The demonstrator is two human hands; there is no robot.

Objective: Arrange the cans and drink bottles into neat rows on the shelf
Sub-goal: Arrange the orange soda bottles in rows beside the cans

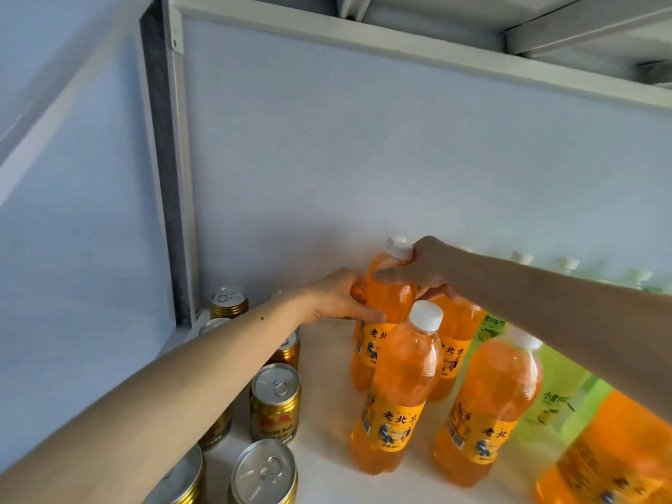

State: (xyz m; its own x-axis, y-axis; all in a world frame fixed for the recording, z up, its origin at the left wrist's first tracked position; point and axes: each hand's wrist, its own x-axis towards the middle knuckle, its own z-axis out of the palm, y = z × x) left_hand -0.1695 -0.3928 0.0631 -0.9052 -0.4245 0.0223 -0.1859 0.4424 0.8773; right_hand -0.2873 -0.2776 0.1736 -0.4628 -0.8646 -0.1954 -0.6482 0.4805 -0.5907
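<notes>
Orange drink bottle (391, 296), upright near the back wall (363, 158) of a white shelf (323, 394), is held by both hands. Left hand (338, 296) wraps its fingers and thumb around the bottle's shoulder from the left. Right hand (425, 267) grips the neck just under the white cap (400, 248), thumb lying across the front.

Clear plastic shows orange liquid filling the bottle nearly to the neck; its yellow label carries Chinese characters. Four more orange bottles of the same kind stand close around it: one (396, 391) in front, one (454, 343) just to the right behind that, another (487, 409) further right, and a blurred one (611, 452) at the frame's lower right corner. Pale green bottles (556, 391), also full, stand behind them, with white caps (521, 257) of more bottles lined along the back wall.

To the left, gold cans (275, 403) with silver pull-tab lids, all sealed, stand in a loose cluster, partly hidden under the left forearm.
</notes>
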